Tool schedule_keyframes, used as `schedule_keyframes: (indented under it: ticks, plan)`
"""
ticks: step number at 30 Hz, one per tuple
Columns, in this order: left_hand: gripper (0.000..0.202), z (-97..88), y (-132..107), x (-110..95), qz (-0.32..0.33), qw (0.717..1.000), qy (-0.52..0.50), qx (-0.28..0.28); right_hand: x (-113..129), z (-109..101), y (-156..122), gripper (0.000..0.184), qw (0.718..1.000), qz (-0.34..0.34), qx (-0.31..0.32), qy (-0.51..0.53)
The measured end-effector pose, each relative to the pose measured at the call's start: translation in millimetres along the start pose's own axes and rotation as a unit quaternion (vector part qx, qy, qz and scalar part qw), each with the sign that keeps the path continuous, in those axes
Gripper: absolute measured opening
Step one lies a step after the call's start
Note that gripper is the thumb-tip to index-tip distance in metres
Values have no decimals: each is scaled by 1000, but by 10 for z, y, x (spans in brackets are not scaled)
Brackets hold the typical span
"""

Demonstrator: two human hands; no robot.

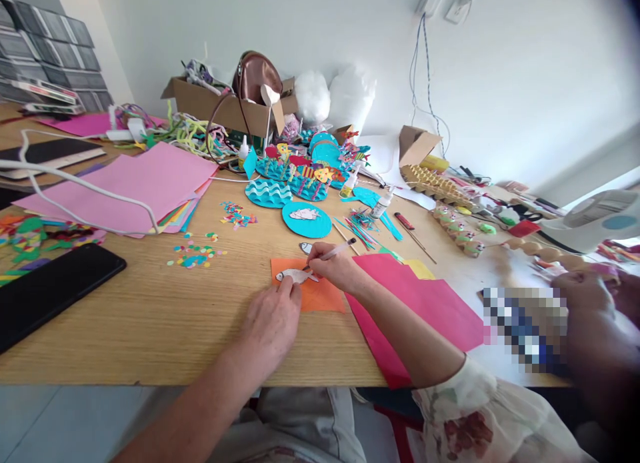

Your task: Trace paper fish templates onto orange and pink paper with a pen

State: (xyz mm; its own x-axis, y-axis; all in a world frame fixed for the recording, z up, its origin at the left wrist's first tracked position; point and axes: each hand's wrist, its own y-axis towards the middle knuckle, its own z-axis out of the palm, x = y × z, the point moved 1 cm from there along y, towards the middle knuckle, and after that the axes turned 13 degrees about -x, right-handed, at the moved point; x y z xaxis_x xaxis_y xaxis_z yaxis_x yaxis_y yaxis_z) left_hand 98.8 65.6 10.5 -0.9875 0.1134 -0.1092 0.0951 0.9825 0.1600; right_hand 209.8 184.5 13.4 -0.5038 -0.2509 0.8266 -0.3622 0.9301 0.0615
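A white paper fish (294,276) lies on a square of orange paper (320,298) at the table's front middle. With its fingertips on the lower edge of the fish, my left hand (274,320) presses it down, fingers bent and close together. My right hand (333,266) pinches a pen (336,250) with a clear barrel and dark end, its tip hidden by the fingers near the fish's tail. Just behind that hand is another small fish cutout (305,248). Further back, several white fish cutouts (305,214) rest on a round blue card (306,230).
Pink-red paper (415,303) lies right of my forearm. Confetti dots (195,255), pink sheets (135,183) and a black phone (63,290) are at left. Glue bottles (383,203) and finished blue crafts (295,173) stand behind. Another person's hand (585,296) is at right.
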Motion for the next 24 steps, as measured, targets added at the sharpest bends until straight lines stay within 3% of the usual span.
schedule_keyframes:
  ticks: [13, 17, 24]
  plan:
    - [35, 12, -3, -1, 5, 1000, 7, 4, 51, -119, -95, 8, 1000, 24, -5, -11]
    - [36, 0, -1, -5, -14, 1000, -8, 8, 36, -128, -84, 9, 999, 31, -20, -18]
    - [37, -21, -2, -13, 11, 1000, 28, 6, -15, -140, -71, 9, 998, 17, -50, -35]
